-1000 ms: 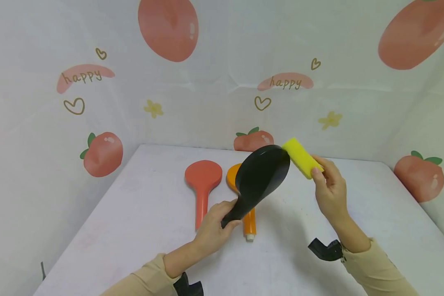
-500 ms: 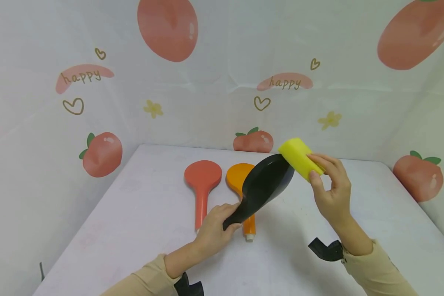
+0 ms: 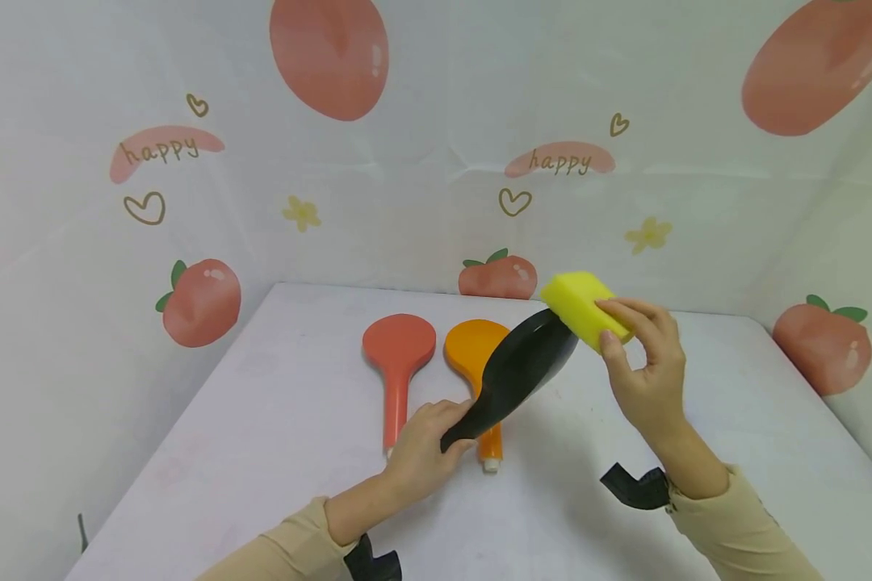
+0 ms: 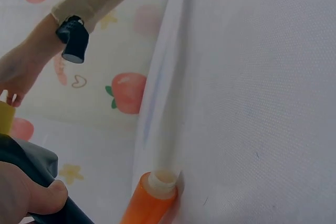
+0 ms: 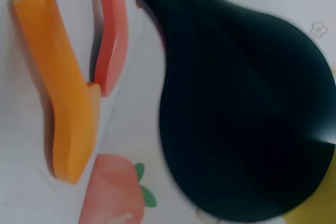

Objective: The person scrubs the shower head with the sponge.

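My left hand (image 3: 423, 452) grips the handle of a black shower head (image 3: 523, 355), raised above the table and slanting up to the right. In my right hand (image 3: 650, 363), thumb and fingers pinch a yellow sponge (image 3: 581, 303), which touches the upper right edge of the black head. The right wrist view shows the broad dark head (image 5: 236, 103) close up, with a corner of the sponge (image 5: 317, 203) at its edge. My left thumb (image 4: 47, 198) lies along the handle in the left wrist view. The left palm hides the handle's end.
A red shower head (image 3: 399, 347) and an orange shower head (image 3: 472, 347) lie on the white table (image 3: 276, 436), handles toward me. The black one partly covers the orange one. Behind the table hangs a white cloth (image 3: 407, 186) with printed fruit.
The black shower head has tilted and its top has dropped slightly rightward. My right hand has turned the sponge and moved it a little left, over the head's edge.
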`<state>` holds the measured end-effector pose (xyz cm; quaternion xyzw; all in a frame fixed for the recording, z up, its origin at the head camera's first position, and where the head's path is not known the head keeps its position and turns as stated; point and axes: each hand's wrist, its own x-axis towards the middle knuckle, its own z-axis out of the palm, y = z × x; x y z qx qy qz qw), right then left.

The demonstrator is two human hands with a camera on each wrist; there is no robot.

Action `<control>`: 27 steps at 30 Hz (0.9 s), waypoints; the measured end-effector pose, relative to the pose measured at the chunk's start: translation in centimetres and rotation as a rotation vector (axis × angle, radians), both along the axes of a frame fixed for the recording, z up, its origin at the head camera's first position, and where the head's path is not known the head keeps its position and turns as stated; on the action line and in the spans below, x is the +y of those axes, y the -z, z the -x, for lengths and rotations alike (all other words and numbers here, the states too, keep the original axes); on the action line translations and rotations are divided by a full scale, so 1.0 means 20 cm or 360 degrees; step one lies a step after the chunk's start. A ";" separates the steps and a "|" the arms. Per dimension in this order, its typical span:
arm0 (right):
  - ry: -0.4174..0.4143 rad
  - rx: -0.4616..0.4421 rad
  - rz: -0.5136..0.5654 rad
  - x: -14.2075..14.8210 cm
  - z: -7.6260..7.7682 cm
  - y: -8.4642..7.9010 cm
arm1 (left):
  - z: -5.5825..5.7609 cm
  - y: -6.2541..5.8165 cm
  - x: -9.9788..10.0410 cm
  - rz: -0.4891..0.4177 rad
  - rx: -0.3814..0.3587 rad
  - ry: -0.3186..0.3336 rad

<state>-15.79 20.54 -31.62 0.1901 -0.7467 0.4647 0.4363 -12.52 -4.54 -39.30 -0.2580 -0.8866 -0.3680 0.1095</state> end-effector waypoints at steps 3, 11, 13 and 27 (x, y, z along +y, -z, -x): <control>-0.0031 0.0127 -0.0051 -0.04 -0.01 0.00 | -0.01 -0.01 0.01 0.0009 -0.0020 0.0015; 0.0019 0.0314 -0.0130 -0.06 -0.01 -0.01 | -0.01 0.00 0.00 0.0013 -0.0037 -0.0006; 0.0055 0.0281 -0.0118 -0.05 0.00 -0.01 | 0.00 0.01 0.00 0.0020 -0.0034 -0.0014; 0.0065 0.0496 -0.0339 -0.13 -0.02 0.02 | -0.01 -0.01 0.01 0.0053 -0.0104 -0.0022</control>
